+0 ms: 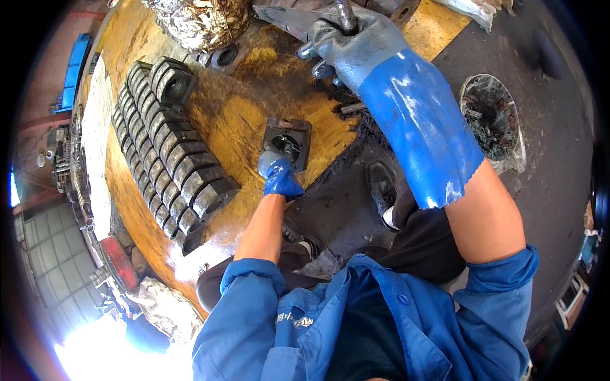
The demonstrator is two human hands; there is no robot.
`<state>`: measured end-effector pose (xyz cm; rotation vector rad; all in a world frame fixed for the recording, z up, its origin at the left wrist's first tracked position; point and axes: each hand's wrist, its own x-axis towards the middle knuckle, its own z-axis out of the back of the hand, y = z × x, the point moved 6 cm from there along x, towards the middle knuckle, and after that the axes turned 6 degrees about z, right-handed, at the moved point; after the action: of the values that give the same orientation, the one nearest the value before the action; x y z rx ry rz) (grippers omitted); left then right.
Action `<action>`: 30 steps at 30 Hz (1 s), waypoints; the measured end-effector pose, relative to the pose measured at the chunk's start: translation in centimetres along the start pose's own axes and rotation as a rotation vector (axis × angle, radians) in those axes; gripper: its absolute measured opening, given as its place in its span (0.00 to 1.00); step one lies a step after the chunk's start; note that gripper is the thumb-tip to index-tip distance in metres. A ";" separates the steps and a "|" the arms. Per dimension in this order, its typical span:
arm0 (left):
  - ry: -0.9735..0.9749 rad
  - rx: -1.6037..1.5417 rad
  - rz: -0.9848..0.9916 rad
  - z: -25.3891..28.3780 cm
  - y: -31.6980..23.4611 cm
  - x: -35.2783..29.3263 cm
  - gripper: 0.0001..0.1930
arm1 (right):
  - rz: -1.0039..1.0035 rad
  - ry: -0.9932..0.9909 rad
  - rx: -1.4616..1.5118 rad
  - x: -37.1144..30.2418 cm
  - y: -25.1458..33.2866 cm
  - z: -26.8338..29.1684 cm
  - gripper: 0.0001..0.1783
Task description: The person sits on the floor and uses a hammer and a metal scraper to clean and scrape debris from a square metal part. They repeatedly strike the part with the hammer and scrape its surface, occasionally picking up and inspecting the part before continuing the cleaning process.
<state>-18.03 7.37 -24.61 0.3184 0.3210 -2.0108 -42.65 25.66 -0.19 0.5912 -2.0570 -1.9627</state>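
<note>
My left hand [274,164], in a short blue and grey glove, is closed on the near left edge of a dark square metal block [305,141]. The block has a round hole, and the fingertips are partly hidden at it. My right hand [361,46] wears a long blue glove with a grey, oily palm. Its fingers are wrapped round an upright metal rod [345,15], whose end sticks up out of the fist. Beside that fist lies a flat grey metal plate [284,20]; I cannot tell whether it is joined to the rod.
Several rows of similar metal blocks [166,149] stand on the stained yellow worktop [238,124] at left. A foil-like wrapped bundle [202,24] is at the back. On the dark floor at right sits a plastic-lined container [490,124] of dark scraps. Black shavings line the table's edge.
</note>
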 end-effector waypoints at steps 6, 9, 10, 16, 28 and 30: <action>0.177 -0.600 -0.222 -6.1 2.2 3.4 0.16 | 0.335 -0.088 -0.666 -1.4 3.5 -1.4 0.13; 0.263 -0.549 -0.144 -7.5 1.5 4.0 0.16 | 0.461 -0.140 -0.612 -0.9 3.1 -1.9 0.14; 0.269 -0.506 -0.135 -7.7 1.2 4.3 0.18 | 0.455 -0.135 -0.525 -0.8 2.4 -1.5 0.14; -0.108 -0.034 -0.333 -7.1 -0.2 6.0 0.27 | 0.355 -0.049 -0.340 -2.2 2.5 -1.0 0.12; 0.274 -0.214 -0.153 -3.9 2.1 2.4 0.22 | 0.236 0.230 -0.114 -0.9 0.5 -3.1 0.04; 0.171 -0.223 -0.134 -1.0 3.4 2.0 0.19 | 0.210 0.205 -0.205 -1.9 1.9 -3.8 0.03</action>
<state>-15.77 4.55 -26.57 0.3354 0.6840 -2.0592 -39.56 23.16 2.17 0.4882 -1.6976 -1.8755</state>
